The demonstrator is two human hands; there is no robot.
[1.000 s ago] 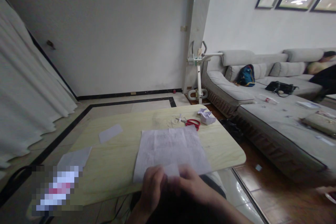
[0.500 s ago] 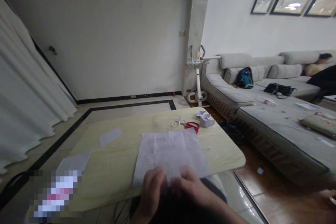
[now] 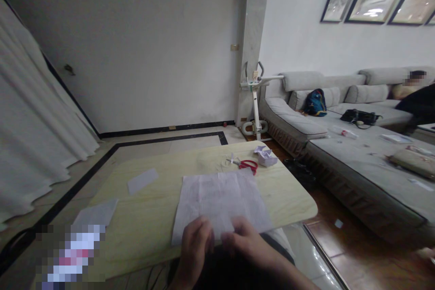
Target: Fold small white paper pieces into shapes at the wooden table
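Observation:
A large creased sheet of paper lies on the pale wooden table, its near edge at the table's front. My left hand is closed on that near edge, fingers curled. A short way to the right, my right hand is also closed at the edge, its fingertips blurred. Past the sheet's far right corner lie scissors with red handles, beside some thin white scraps. A folded paper piece stands to the right of the scissors.
Two smaller paper pieces, one farther off and one nearer, lie on the table's left side. A grey sofa carries a blue backpack and a black bag. White exercise equipment stands behind the table; a person sits far right.
The view has shifted slightly. My right hand has moved a little at the sheet's near edge, while the left stays nearly in place. The paper still lies flat.

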